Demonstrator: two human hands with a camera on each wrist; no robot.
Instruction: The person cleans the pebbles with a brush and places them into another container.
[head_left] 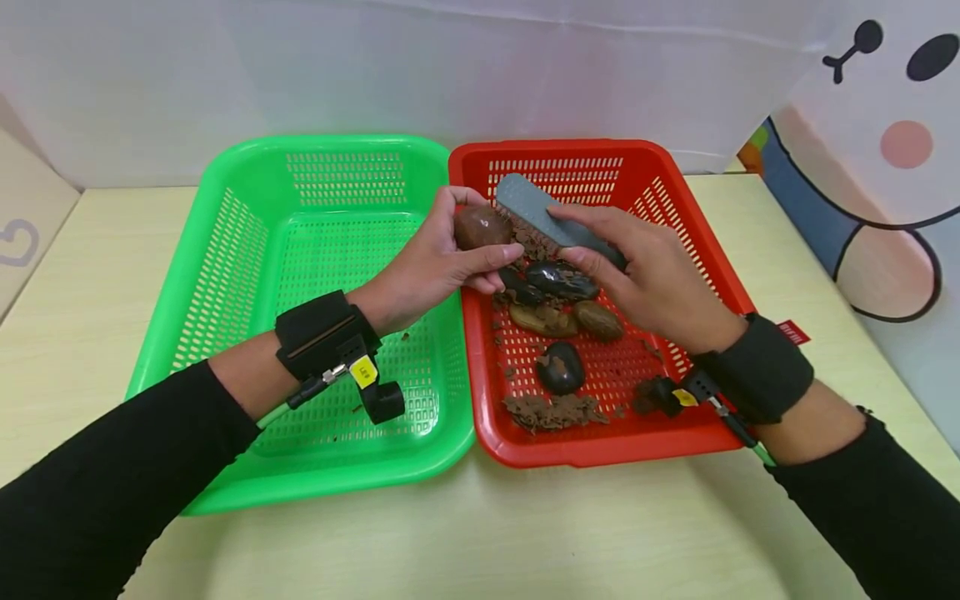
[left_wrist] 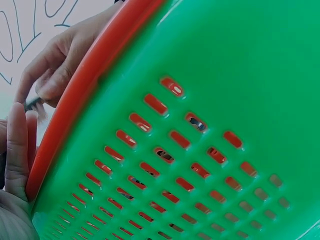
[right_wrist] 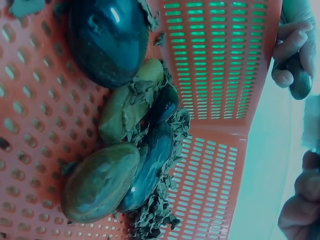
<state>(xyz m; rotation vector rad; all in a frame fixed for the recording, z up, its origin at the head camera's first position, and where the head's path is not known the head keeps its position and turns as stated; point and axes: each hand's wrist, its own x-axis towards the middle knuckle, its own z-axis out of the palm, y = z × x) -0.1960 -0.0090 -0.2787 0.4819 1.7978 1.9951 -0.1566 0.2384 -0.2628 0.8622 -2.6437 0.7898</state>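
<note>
My left hand (head_left: 427, 271) holds a smooth brown stone (head_left: 480, 227) over the left rim of the red basket (head_left: 517, 454). In my right hand (head_left: 652, 271) is a grey brush (head_left: 528, 200), gripped by its back with the bristles facing down. The bristle end is close to the stone; whether they touch I cannot tell. Below, the basket holds a black stone (head_left: 561, 367), a brown stone (head_left: 597, 321), a tan stone (head_left: 542, 319) and dark stones (head_left: 562, 280). The right wrist view shows the held stone (right_wrist: 300, 82) between the left fingers.
Brown flakes (head_left: 555, 412) lie in heaps and scattered over the red basket's floor. A larger green basket (head_left: 300, 492) stands against it on the left, with a few crumbs inside. Both sit on a pale wooden table (head_left: 525, 542) before a white cloth (head_left: 375, 75).
</note>
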